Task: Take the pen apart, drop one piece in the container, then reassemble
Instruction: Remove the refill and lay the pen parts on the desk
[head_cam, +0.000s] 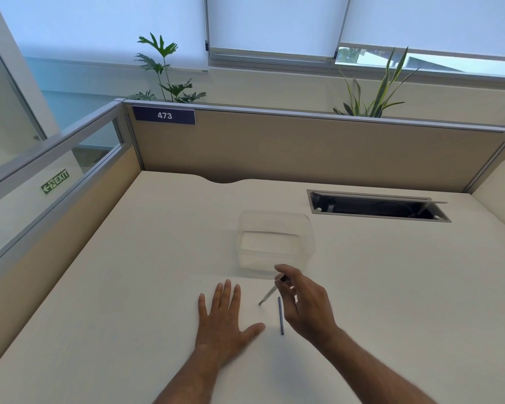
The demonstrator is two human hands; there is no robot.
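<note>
The right hand (306, 301) pinches the pale inner piece of the pen (270, 293) at its top end, tip slanting down to the desk (129, 287). The left hand (225, 313) lies flat and open on the desk, holding nothing. The dark barrel (281, 315) lies between the two hands, near the right one. The pen seems already taken apart; I judge the next move is to carry the pinched piece further away, over the rim, and release it. The clear container (276, 243), just beyond the right hand, looks empty.
</note>
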